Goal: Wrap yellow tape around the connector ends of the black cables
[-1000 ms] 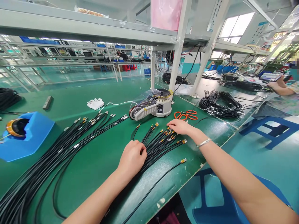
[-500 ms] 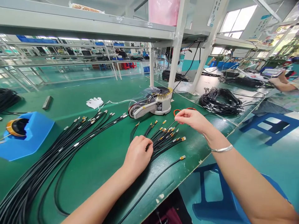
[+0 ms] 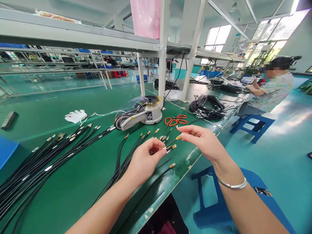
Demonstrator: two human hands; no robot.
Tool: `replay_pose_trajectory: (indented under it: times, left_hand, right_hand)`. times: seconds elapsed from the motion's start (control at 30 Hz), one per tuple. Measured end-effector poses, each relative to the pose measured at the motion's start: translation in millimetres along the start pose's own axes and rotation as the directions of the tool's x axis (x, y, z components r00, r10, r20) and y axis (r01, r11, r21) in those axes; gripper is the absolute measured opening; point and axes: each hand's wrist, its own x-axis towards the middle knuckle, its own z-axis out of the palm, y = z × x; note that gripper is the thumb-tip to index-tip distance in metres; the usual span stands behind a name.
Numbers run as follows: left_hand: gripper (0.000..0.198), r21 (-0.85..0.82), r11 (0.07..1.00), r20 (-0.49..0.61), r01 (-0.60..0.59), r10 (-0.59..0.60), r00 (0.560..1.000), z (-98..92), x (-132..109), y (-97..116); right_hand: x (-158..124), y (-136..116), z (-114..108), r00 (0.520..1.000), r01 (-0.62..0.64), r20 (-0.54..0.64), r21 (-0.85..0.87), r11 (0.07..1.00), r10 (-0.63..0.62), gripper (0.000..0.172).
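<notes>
My left hand is closed over black cables, thumb and fingers pinched around a cable near its tip. Opposite it, my right hand has thumb and forefinger together at a connector end wrapped in yellow tape. Exactly what lies between those fingertips is partly hidden. More taped cable ends fan out behind my left hand. A single cable lies apart, nearer the table edge. Two orange-handled scissors rest just beyond my hands.
A tape dispenser stands behind the cables. To the left lie another cable bundle, a white glove and a blue bin. Coiled cables sit at the right. Blue stools flank the table edge; a person sits farther off.
My view has swung right, showing more of the seated person. My left hand has lifted from the bundle with its fingers pinched, and my hands are closer together at a cable end.
</notes>
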Motion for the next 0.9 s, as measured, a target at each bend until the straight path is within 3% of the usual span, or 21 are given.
replay_pose_trajectory:
  times: [0.2,0.4,0.53,0.8,0.87,0.9]
  left_hand:
    - [0.027,-0.144,0.989,0.039,-0.043,0.049,0.998,16.8,4,22]
    - [0.027,-0.001,0.999,0.135,0.033,-0.033,0.99,15.4,2,24]
    - [0.025,0.022,0.999,0.123,0.031,-0.034,0.992,10.9,-3,22]
    - [0.02,-0.061,0.998,0.106,-0.02,0.026,0.994,18.9,-3,25]
    - [0.019,-0.034,0.998,0.053,-0.054,0.056,0.997,7.4,-17,25]
    - [0.021,0.031,0.996,-0.034,-0.079,0.08,0.996,-5.8,-28,23]
  right_hand:
    - [-15,-1,6,0.999,-0.043,-0.001,0.201,0.979,0.044,0.022]
    - [-25,4,7,0.998,-0.054,-0.02,0.244,0.968,0.061,0.021]
    - [-25,3,11,0.998,-0.064,0.002,0.245,0.967,0.066,0.021]
    - [-37,-4,4,0.999,-0.037,-0.03,-0.006,0.999,0.037,0.022]
    - [-42,-12,15,0.998,0.055,0.002,-0.092,0.994,-0.055,0.022]
    - [-40,-15,27,0.991,0.13,0.045,-0.094,0.987,-0.126,0.023]
